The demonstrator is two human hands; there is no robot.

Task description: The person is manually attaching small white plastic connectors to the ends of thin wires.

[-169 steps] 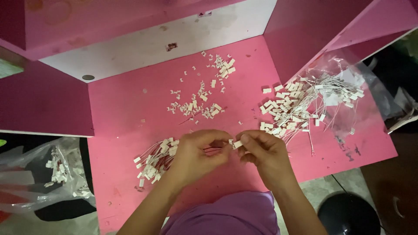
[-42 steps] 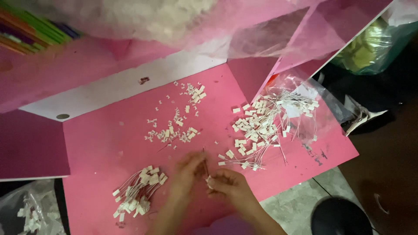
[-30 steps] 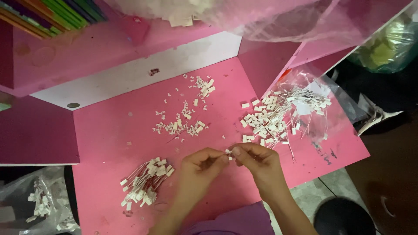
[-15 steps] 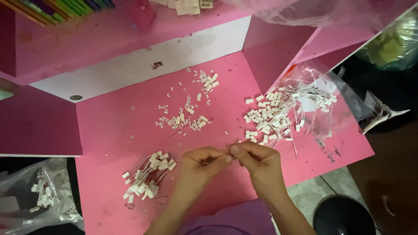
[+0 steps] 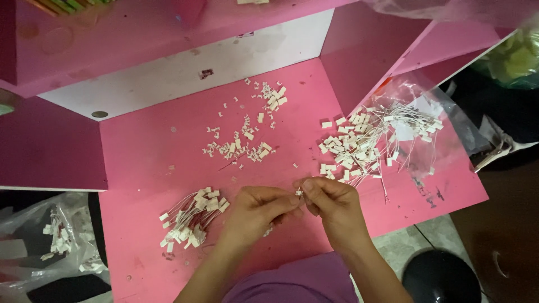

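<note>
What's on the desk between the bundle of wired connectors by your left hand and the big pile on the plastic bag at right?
In the head view, both hands: left hand and right hand, pinching a small white connector.

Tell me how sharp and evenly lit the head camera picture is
Head view: mostly sharp; the left hand and right hand pinching a tiny white piece are slightly soft. Light is even on the pink table, dim at the edges; the clear bag shows faint glare.

desk (image 5: pixel 168 146): pink
back panel (image 5: pixel 185 67): white
connectors (image 5: pixel 348 146): white
clothing (image 5: pixel 297 283): purple
stool (image 5: pixel 441 278): black
</note>
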